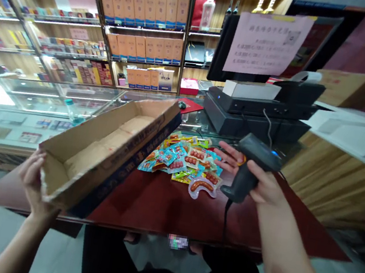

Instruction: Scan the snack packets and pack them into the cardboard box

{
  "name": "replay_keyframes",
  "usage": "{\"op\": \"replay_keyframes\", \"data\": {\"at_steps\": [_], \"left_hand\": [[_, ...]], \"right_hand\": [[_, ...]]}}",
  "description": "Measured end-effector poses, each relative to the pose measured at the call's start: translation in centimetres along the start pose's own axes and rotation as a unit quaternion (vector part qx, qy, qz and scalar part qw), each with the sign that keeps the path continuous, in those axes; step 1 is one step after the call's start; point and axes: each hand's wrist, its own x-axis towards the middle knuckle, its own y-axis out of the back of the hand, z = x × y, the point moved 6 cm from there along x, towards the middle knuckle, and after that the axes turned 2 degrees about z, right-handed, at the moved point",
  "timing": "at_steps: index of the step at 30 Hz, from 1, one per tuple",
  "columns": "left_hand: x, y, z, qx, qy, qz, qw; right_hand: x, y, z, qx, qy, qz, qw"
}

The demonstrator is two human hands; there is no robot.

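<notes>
My left hand grips the near left end of a shallow cardboard tray. The tray is tilted above the dark red table, and its inside shows bare brown cardboard. In my right hand is a black barcode scanner, its handle between thumb and fingers, some fingers stretched out to the left. A cable drops from the handle toward the table edge. Between both hands lies a pile of small packaged sausage snacks in blue, yellow and clear wrappers. A single curved sausage pack is nearest me.
Behind the pile stand a monitor with a paper sign and a black cash register unit. A glass display counter runs along the left. Shelves of boxed goods line the back wall. The table ends close to my legs.
</notes>
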Motion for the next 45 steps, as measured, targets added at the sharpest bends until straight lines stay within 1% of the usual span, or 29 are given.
{"op": "replay_keyframes", "data": {"at_steps": [1,2,3,6,9,11,13,15,18,21,26,28,30,32,33,34,35,36,38,40,42,43,45], "left_hand": [[-1.7,0.8,-0.2,0.031,-0.027,0.029,0.999],[-3.3,1.1,-0.3,0.066,-0.054,0.047,0.995],[-4.8,1.0,-0.3,0.104,-0.084,0.044,0.990],[-7.8,-0.6,-0.9,0.153,-0.076,0.006,0.985],[-9.1,-2.0,-0.2,0.154,-0.060,-0.012,0.986],[-9.3,-2.8,0.6,0.145,-0.048,-0.042,0.987],[-9.1,-3.5,1.3,0.127,-0.045,-0.073,0.988],[-8.7,-3.9,1.6,0.107,-0.057,-0.079,0.989],[-8.0,-4.7,1.7,0.089,-0.084,-0.074,0.990],[-7.5,-5.8,2.5,0.089,-0.100,-0.080,0.988],[-7.7,-7.4,4.9,0.102,-0.114,-0.089,0.984],[-7.9,-7.5,4.9,0.101,-0.108,-0.092,0.985],[-7.8,-7.0,4.3,0.100,-0.101,-0.111,0.984],[-7.1,-6.0,3.8,0.104,-0.097,-0.147,0.979],[-6.5,-5.4,3.9,0.109,-0.095,-0.167,0.975],[-5.5,-4.5,4.3,0.116,-0.087,-0.173,0.974],[-4.3,-3.6,5.1,0.129,-0.082,-0.169,0.974],[-2.9,-2.7,6.3,0.135,-0.077,-0.151,0.976],[0.4,-1.3,10.0,0.107,-0.091,-0.102,0.985],[3.7,-0.6,14.6,0.049,-0.128,-0.060,0.989],[6.9,-0.4,19.0,-0.005,-0.161,-0.034,0.986],[8.4,-0.2,20.8,-0.028,-0.167,-0.030,0.985],[10.8,0.4,23.6,-0.064,-0.172,-0.018,0.983]], "right_hand": [[-0.1,-0.1,1.3,0.004,-0.022,0.002,1.000],[-0.3,-0.3,2.5,0.008,-0.042,0.004,0.999],[-0.5,-0.5,3.5,0.009,-0.058,0.008,0.998],[-1.2,-1.5,4.9,0.002,-0.070,0.016,0.997],[-2.1,-2.6,5.0,0.013,-0.049,0.018,0.999],[-2.7,-3.0,5.3,0.018,-0.047,0.019,0.999],[-3.4,-2.9,6.0,0.011,-0.050,0.029,0.998],[-4.2,-2.5,7.0,0.001,-0.059,0.039,0.998],[-5.5,-1.9,8.1,-0.016,-0.062,0.043,0.997],[-6.9,-1.4,8.1,-0.029,-0.052,0.052,0.997],[-8.5,-1.1,7.2,-0.019,-0.038,0.067,0.997],[-8.7,-1.0,7.1,-0.006,-0.038,0.069,0.997],[-8.6,-0.9,7.2,-0.002,-0.048,0.069,0.996],[-8.4,-0.7,7.5,-0.009,-0.056,0.075,0.996],[-8.3,-0.5,7.6,-0.017,-0.059,0.077,0.995],[-8.2,-0.4,7.7,-0.026,-0.062,0.078,0.995],[-8.1,-0.3,7.9,-0.033,-0.065,0.079,0.994],[-7.9,-0.3,8.0,-0.039,-0.066,0.078,0.994],[-7.5,-0.4,8.2,-0.048,-0.060,0.074,0.994],[-7.0,-0.8,8.3,-0.049,-0.049,0.070,0.995],[-6.6,-1.2,8.4,-0.045,-0.049,0.075,0.995],[-6.5,-1.4,8.5,-0.041,-0.050,0.079,0.995],[-6.5,-1.7,8.4,-0.034,-0.048,0.087,0.994]]}}
